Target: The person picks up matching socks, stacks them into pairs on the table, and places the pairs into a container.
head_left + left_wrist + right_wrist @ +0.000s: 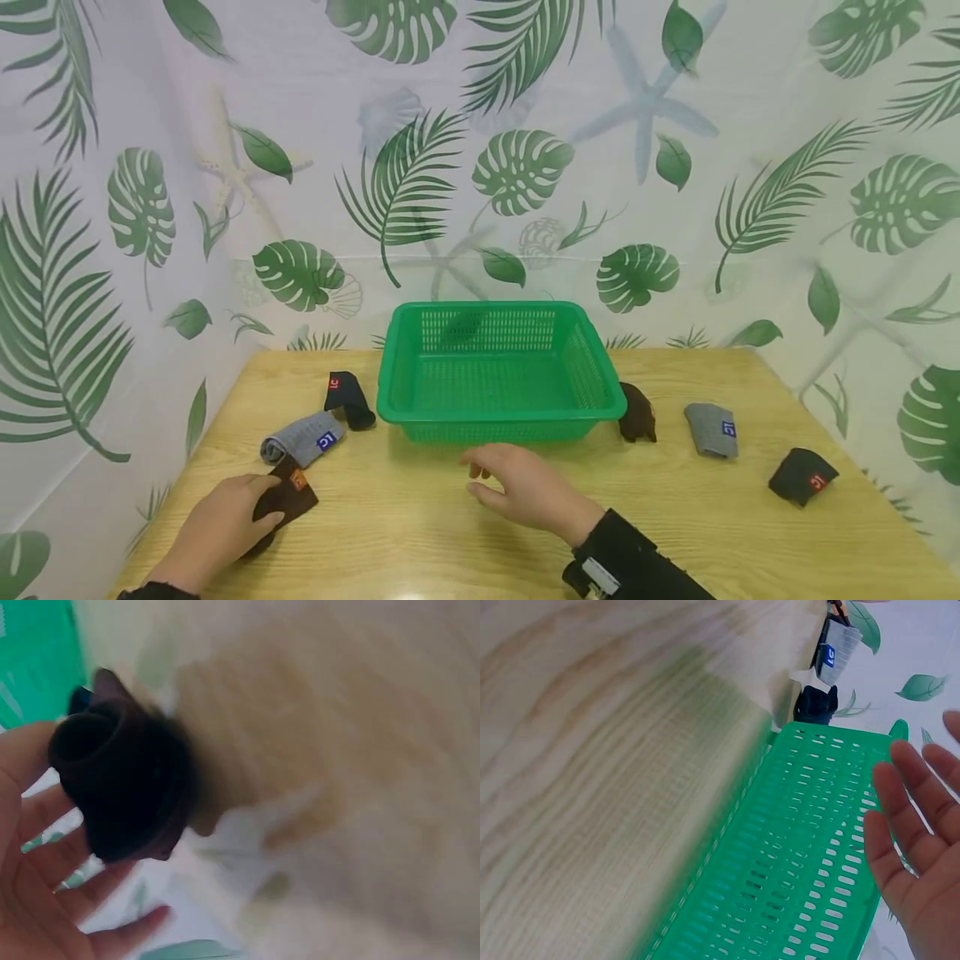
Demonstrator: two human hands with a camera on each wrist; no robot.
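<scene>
At the near left of the surface [420, 542], our left hand [213, 521] has thumb and fingers clamped on a brown cloth with an orange tag [294, 498]. To the right, our right hand [528, 492] hovers before the green basket [502, 414], fingers loosely bent. Farther off we see a black folded cloth [797, 477], a grey folded cloth [707, 427], a grey roll [296, 440] and, flanking the basket, a dark brown cloth [637, 414] and a red-tagged black cloth [351, 398]. Behind hangs a leaf-printed backdrop [480, 242].
</scene>
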